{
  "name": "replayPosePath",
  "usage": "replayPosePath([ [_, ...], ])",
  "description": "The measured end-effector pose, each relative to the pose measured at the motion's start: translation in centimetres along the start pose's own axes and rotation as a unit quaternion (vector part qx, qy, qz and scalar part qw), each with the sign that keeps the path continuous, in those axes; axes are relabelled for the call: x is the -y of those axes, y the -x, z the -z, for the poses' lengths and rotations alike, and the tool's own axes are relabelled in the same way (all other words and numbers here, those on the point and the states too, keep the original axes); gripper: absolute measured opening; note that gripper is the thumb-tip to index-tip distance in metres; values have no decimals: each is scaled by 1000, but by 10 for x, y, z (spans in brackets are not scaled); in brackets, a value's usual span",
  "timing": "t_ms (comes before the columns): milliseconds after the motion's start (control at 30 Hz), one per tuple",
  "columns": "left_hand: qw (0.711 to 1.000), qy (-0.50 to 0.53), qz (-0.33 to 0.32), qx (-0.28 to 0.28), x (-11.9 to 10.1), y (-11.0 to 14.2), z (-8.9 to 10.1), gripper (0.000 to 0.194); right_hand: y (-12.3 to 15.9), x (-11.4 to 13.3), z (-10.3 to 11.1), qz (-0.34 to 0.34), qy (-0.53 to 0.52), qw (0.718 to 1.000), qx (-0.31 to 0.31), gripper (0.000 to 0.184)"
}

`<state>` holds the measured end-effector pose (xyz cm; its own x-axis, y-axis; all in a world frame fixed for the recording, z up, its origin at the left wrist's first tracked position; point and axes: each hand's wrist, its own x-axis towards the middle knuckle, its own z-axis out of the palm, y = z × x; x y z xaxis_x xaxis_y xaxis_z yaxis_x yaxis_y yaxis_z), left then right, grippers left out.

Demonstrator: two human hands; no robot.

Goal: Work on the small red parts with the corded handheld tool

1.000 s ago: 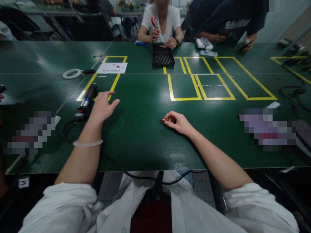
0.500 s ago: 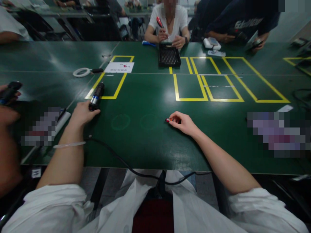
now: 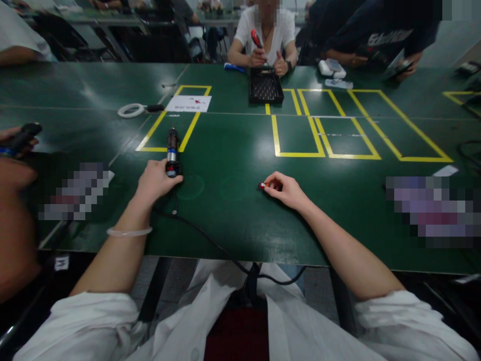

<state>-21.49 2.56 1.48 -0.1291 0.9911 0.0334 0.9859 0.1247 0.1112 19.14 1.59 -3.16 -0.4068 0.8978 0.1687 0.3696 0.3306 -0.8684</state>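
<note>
My left hand [image 3: 156, 181] is closed around the near end of a black electric screwdriver [image 3: 172, 148] with a silver and blue band. The tool points away from me, its thin tip at the far end. A black cable [image 3: 199, 229] runs from near this hand across the table edge towards my lap. My right hand [image 3: 284, 190] rests on the green table, thumb and fingers pinched on a small red piece [image 3: 262, 186] with a light spot. Some orange-red shows between the fingers; most of the piece is hidden.
Yellow tape outlines [image 3: 298, 154] mark the table. A white paper [image 3: 190, 104] lies by a white cable coil [image 3: 131, 110]. Opposite, a person with a red-handled tool [image 3: 256, 39] works over a black tray [image 3: 266, 90]. Blurred items [image 3: 432, 210] lie at right; another person's hand [image 3: 18, 143] is at left.
My left hand has moved right with the electric screwdriver, which has turned from a slant to point nearly straight away from me. The right hand keeps its pinch almost in place.
</note>
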Motion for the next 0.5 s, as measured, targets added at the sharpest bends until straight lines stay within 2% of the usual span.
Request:
replayPosePath([
  [100,1000,-20,-7,4,-35,6,-4,62,-1,-2,-1,1,-8,1000,0,18],
  [367,988,-1,-151,17,-139,25,-12,66,-1,1,0,27,-23,999,-27,16],
  [500,976,-1,-216,13,-181,35,-18,62,-1,0,3,45,6,998,-49,12],
])
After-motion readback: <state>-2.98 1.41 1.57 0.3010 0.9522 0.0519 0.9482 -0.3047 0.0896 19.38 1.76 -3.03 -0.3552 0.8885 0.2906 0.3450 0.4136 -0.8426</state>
